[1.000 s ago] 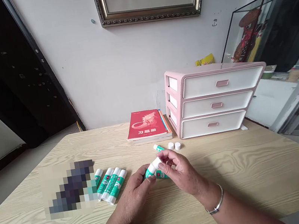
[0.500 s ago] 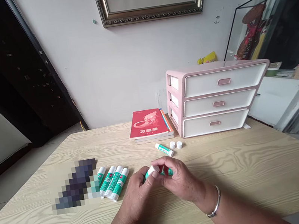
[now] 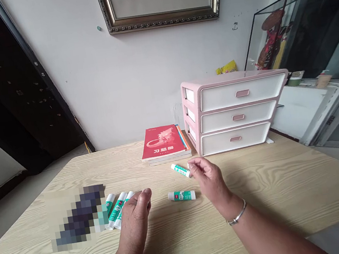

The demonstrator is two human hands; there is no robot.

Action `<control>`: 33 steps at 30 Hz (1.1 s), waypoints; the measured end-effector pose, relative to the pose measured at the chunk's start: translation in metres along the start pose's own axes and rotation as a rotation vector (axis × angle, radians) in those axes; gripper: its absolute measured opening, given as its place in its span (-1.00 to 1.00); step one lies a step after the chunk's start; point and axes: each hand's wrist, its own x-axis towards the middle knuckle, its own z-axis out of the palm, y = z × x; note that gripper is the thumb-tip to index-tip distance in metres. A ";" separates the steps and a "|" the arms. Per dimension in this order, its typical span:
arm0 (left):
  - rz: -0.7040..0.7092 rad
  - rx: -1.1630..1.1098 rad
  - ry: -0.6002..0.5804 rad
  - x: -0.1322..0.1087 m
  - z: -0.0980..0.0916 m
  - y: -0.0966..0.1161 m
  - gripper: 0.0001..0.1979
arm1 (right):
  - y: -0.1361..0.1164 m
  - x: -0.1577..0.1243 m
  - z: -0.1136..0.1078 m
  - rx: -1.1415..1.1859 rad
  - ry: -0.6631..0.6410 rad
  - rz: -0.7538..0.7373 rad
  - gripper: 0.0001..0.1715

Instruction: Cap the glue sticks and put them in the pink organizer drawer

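My left hand (image 3: 135, 219) lies palm down with fingers stretched, over the right end of a row of green-and-white glue sticks (image 3: 117, 209); nothing shows in it. My right hand (image 3: 209, 177), a metal bangle at the wrist, pinches a small white cap (image 3: 189, 166) between thumb and fingertips. That cap is right beside the end of a loose glue stick (image 3: 180, 170). Another glue stick (image 3: 181, 196) lies flat on the wooden table (image 3: 296, 193) between my hands, touched by neither.
A red book (image 3: 163, 144) on a small stack lies at the table's back, next to a pink three-drawer organizer (image 3: 234, 112) with all drawers closed. A blurred patch (image 3: 77, 216) covers the left end of the glue stick row. A framed picture hangs on the wall.
Both hands were together on one glue stick. They have parted: the left moved left over the row, the right moved back to the cap, and a stick lies free between them.
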 end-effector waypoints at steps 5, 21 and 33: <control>0.029 0.645 -0.026 0.003 0.003 0.006 -0.45 | 0.013 0.022 -0.015 -0.417 0.095 0.112 -0.68; 0.197 1.140 0.123 0.001 0.005 -0.001 -0.70 | 0.038 0.021 -0.009 -0.836 -0.230 0.021 -0.65; 0.328 0.697 -0.175 -0.008 0.051 -0.004 -0.58 | 0.015 0.020 -0.005 -0.512 -0.052 0.148 -0.73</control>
